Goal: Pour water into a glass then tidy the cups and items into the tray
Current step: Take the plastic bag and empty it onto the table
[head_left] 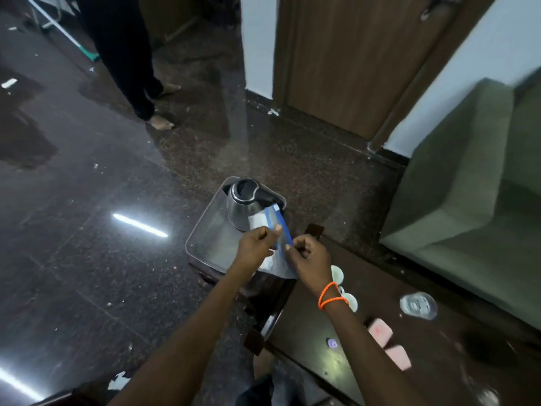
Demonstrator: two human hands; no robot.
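Observation:
Both my hands grip a small clear plastic zip bag (276, 227) with a blue strip, held above the tray. My left hand (257, 247) pinches its left edge and my right hand (307, 256) pinches its right edge. Under them sits a grey rectangular tray (205, 230) with a steel electric kettle (244, 200) standing in its far part. On the dark table to the right lie two white cups (349, 300), partly hidden by my right wrist, a clear glass (418, 305) and two pink packets (380, 332).
The dark wooden table (366, 288) runs toward the lower right. A green sofa (483, 186) stands on the right and a wooden door (351, 54) lies beyond. Another person's legs (131, 68) stand on the dark shiny floor at the upper left, beside a mop.

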